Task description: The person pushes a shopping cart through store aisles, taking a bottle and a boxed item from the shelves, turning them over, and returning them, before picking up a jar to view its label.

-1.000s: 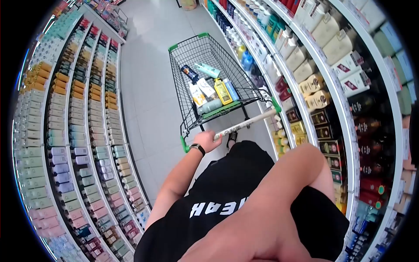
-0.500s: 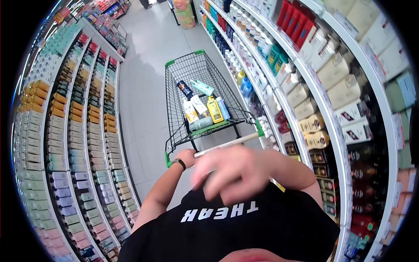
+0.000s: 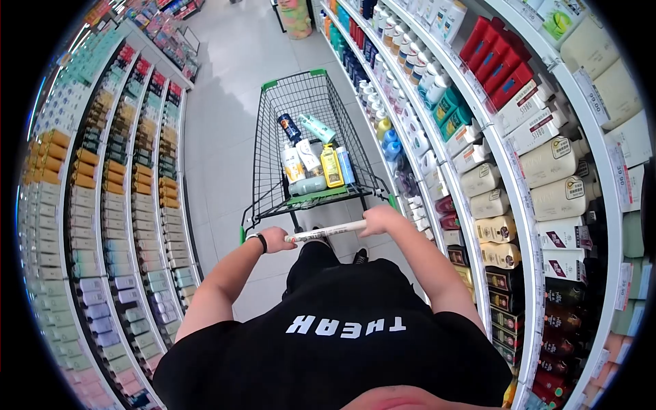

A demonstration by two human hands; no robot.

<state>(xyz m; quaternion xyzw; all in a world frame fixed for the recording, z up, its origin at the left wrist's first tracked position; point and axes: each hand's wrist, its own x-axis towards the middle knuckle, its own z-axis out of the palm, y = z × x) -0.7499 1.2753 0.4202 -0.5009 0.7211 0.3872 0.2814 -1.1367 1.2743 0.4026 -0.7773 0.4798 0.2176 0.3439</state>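
Both hands are closed round the pale handle (image 3: 326, 231) of a shopping cart (image 3: 372, 160). My left hand (image 3: 276, 240), with a dark band on the wrist, grips near the handle's left end. At its right end my right hand (image 3: 376, 220) is wrapped round the bar. The cart is a dark wire basket with green corners. Inside it lie several bottles and packs, among them a yellow pump bottle (image 3: 331, 166), a dark blue bottle (image 3: 289, 128), a light teal pack (image 3: 317, 128), an orange-and-white bottle (image 3: 293, 164) and a grey-green bottle (image 3: 307, 185).
Shelves of bottles and boxes (image 3: 96, 236) line the aisle on the left. Close on the right stands another shelf unit (image 3: 478, 109) with shampoo-like bottles, red bottles (image 3: 502, 58) and price tags. Grey tiled floor (image 3: 222, 109) runs ahead to a colourful round bin (image 3: 295, 19).
My right hand, blurred in front of my chest before, has moved forward and down onto the cart handle. My left hand stays on the handle. The right shelves appear slightly shifted.
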